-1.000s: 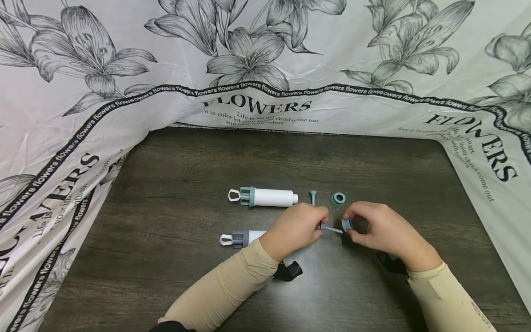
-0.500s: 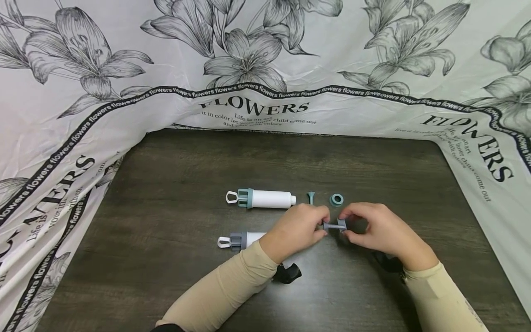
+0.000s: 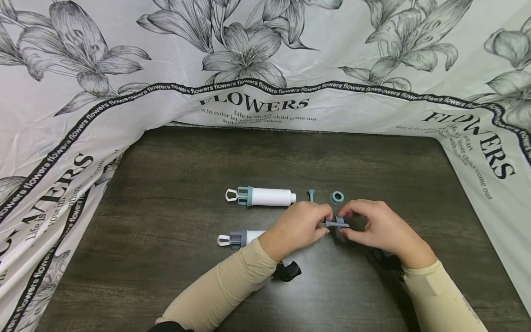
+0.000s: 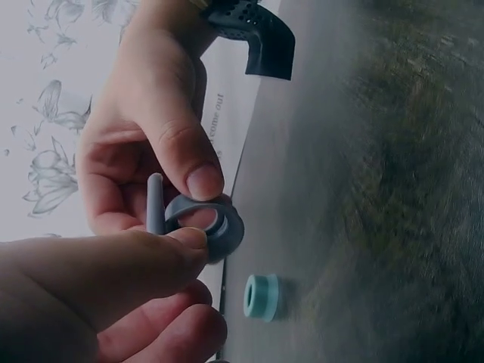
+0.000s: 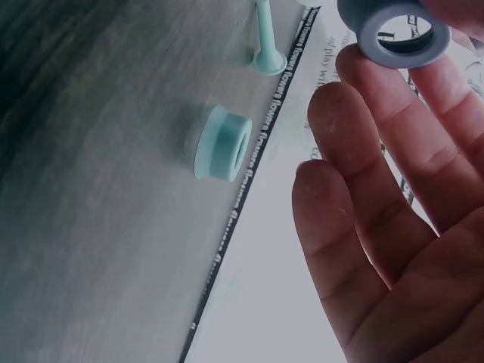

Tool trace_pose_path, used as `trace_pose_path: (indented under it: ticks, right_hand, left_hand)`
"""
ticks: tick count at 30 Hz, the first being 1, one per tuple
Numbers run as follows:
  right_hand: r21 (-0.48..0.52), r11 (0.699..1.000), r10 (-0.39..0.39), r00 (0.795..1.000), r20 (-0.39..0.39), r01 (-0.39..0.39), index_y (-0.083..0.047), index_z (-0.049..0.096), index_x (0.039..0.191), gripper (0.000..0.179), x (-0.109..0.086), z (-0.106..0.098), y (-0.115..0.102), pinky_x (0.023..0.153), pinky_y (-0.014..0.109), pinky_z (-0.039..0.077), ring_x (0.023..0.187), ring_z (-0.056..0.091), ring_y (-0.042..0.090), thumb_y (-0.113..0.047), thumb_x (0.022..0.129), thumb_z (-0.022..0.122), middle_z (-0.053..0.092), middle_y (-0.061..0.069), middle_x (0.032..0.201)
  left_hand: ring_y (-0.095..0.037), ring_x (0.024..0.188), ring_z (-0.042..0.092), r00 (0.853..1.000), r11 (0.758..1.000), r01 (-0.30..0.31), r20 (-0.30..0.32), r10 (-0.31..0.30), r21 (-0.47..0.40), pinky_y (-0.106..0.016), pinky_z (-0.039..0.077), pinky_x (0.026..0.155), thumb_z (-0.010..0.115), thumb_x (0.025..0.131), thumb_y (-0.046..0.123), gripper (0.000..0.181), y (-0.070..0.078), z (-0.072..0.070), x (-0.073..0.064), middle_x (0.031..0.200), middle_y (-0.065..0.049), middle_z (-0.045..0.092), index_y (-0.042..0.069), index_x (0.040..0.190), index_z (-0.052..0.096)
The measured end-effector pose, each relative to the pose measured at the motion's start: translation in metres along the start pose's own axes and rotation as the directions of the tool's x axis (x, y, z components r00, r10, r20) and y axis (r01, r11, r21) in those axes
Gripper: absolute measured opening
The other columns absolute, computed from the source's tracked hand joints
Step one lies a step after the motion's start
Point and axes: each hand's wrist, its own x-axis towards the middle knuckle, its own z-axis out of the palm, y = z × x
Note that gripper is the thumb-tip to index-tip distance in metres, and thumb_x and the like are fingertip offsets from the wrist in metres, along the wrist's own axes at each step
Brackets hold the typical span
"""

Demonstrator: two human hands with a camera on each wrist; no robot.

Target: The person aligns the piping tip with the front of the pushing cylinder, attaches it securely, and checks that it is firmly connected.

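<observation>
In the head view my left hand (image 3: 295,229) pinches a small grey nozzle (image 3: 332,224), thin-stemmed with a flared end. My right hand (image 3: 380,230) holds a grey ring cap (image 3: 339,219) between thumb and fingertips. The nozzle's stem lies across the ring cap in that view. From the left wrist, the ring cap (image 4: 231,233) shows its open hole, with the nozzle's stem (image 4: 155,203) upright beside it. Fingers hide the flared end there. The right wrist view shows the ring cap (image 5: 370,44) at its top edge; the nozzle cannot be made out there.
Beyond the hands lie a teal ring cap (image 3: 337,198) and a teal flared nozzle (image 3: 311,194). A white syringe-like tube with teal fittings (image 3: 271,197) lies left of them. A similar tube with grey fittings (image 3: 255,236) is partly hidden by my left arm. Printed cloth (image 3: 249,110) borders the dark table (image 3: 186,161).
The ring cap has shifted slightly left and turned between my right fingertips. The nozzle's stem, which pointed toward the cap, now overlaps it. Both hands keep their grips.
</observation>
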Motion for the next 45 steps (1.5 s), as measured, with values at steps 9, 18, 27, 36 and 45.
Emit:
trace_pose_path:
  ticks: [9, 18, 27, 36, 45]
  right_hand:
    - [-0.038, 0.999, 0.023, 0.997, -0.071, -0.025, -0.024, 0.074, 0.108, 0.046, -0.001, -0.01, -0.002, 0.061, 0.022, 0.054, 0.083, 0.069, 0.011, 0.0, 0.074, 0.092, 0.071, -0.018, 0.099]
    - [0.028, 1.0, -0.013, 0.999, -0.045, 0.014, -0.024, 0.073, 0.111, 0.048, 0.001, -0.003, -0.001, 0.061, 0.024, 0.056, 0.085, 0.069, 0.015, 0.0, 0.075, 0.092, 0.071, -0.018, 0.103]
    - [0.072, 0.997, -0.027, 0.999, -0.033, 0.029, -0.023, 0.073, 0.111, 0.048, 0.0, 0.005, 0.0, 0.055, 0.022, 0.051, 0.086, 0.067, 0.016, 0.001, 0.075, 0.092, 0.071, -0.015, 0.102]
    - [0.096, 0.993, -0.066, 0.997, -0.033, 0.069, -0.023, 0.072, 0.113, 0.05, 0.002, 0.01, -0.002, 0.071, 0.025, 0.055, 0.089, 0.066, 0.008, 0.003, 0.074, 0.092, 0.071, -0.014, 0.104]
    - [0.109, 0.993, -0.046, 0.999, -0.017, 0.048, -0.022, 0.072, 0.11, 0.045, 0.002, 0.014, -0.002, 0.074, 0.028, 0.055, 0.087, 0.067, 0.01, 0.0, 0.076, 0.092, 0.071, -0.013, 0.101]
  left_hand:
    - [-0.007, 0.077, 0.062, 0.997, 0.997, 0.069, -0.032, -0.068, 0.023, -0.024, 0.051, 0.073, 0.087, 0.09, 0.017, 0.022, -0.009, -0.013, -0.002, 0.089, 0.004, 0.072, 0.012, 0.105, 0.073]
    - [-0.007, 0.074, 0.058, 0.998, 0.999, 0.051, -0.02, -0.052, -0.006, -0.023, 0.049, 0.071, 0.085, 0.091, 0.015, 0.02, -0.006, -0.011, -0.003, 0.088, 0.002, 0.072, 0.01, 0.106, 0.073]
    - [-0.005, 0.078, 0.059, 1.0, 1.0, 0.017, 0.008, -0.017, 0.016, -0.02, 0.049, 0.074, 0.086, 0.091, 0.017, 0.019, 0.002, -0.002, -0.003, 0.09, 0.004, 0.073, 0.012, 0.103, 0.072]
    - [-0.005, 0.077, 0.062, 1.0, 0.999, 0.011, -0.008, -0.011, 0.043, -0.02, 0.051, 0.073, 0.088, 0.09, 0.019, 0.025, 0.006, 0.001, -0.001, 0.09, 0.004, 0.073, 0.012, 0.106, 0.07]
    - [-0.006, 0.068, 0.051, 0.998, 1.0, -0.024, -0.055, 0.025, 0.015, -0.021, 0.042, 0.063, 0.087, 0.088, 0.012, 0.032, 0.006, 0.003, -0.002, 0.074, 0.008, 0.053, 0.016, 0.083, 0.056]
